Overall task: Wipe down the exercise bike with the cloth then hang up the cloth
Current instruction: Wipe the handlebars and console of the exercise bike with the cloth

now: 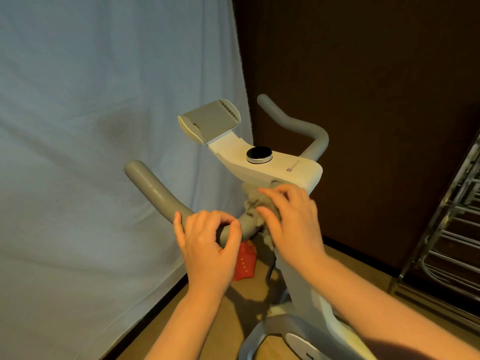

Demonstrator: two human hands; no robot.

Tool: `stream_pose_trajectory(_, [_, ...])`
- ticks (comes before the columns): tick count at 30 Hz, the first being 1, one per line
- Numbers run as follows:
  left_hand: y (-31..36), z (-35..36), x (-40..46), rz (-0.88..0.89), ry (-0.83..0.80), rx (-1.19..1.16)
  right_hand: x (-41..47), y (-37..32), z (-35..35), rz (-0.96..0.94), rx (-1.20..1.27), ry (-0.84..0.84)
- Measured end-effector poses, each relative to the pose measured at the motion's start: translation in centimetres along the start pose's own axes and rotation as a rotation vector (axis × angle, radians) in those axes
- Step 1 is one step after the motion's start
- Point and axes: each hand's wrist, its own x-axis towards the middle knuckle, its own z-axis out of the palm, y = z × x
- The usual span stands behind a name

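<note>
The cloth (pixel 253 203) is a pale grey, fluffy bunch pressed against the exercise bike (pixel 272 167), just under the white console, where the left handlebar (pixel 155 189) joins the stem. My right hand (pixel 291 219) lies on it with fingers spread and only lightly bent, so I read it as pressing the cloth flat, not pinching it; how the thumb sits I can't tell, it is hidden. My left hand (pixel 207 240) is on the near bend of the left handlebar, thumb and forefinger curled round the tube, the other fingers draped over it, wrist low and forearm coming up from the near-left. Imo the step in hand is wiping the joint and stem. To do it well I would keep the left hand as a brace so the bars don't swing, keep the right palm flat with even pressure, and drag the cloth along the tube in one direction, turning it round the underside too. The bunch hangs loose below the hand, so it may slip out. The black knob (pixel 259 155) and the tablet holder (pixel 209 120) are farther away. A metal rack (pixel 446 229) at far right looks like a candidate for hanging, but not sure.
</note>
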Motion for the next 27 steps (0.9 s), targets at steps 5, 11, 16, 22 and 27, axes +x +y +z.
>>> stream_pose_trajectory(5, [0.0, 0.1, -0.1, -0.012, 0.015, -0.006, -0.3, -1.7, 0.7, 0.365, 0.304, 0.134])
stream_pose_trajectory(11, [-0.4, -0.3, -0.1, 0.035, -0.022, -0.029, -2.2, -3.1, 1.6, 0.573, 0.668, 0.217])
stream_pose_trajectory(16, [-0.9, -0.8, -0.2, 0.090, -0.060, -0.072, -3.7, -6.5, 2.8, 0.676, 0.756, 0.294])
stream_pose_trajectory(22, [-2.0, -1.9, 0.0, 0.142, -0.172, -0.063, 0.5, -3.2, 2.3, 0.738, 0.592, 0.377])
stream_pose_trajectory(27, [-2.9, -2.3, 0.3, 0.202, -0.217, -0.083, -1.7, -5.5, 3.6, 0.707, 0.560, 0.436])
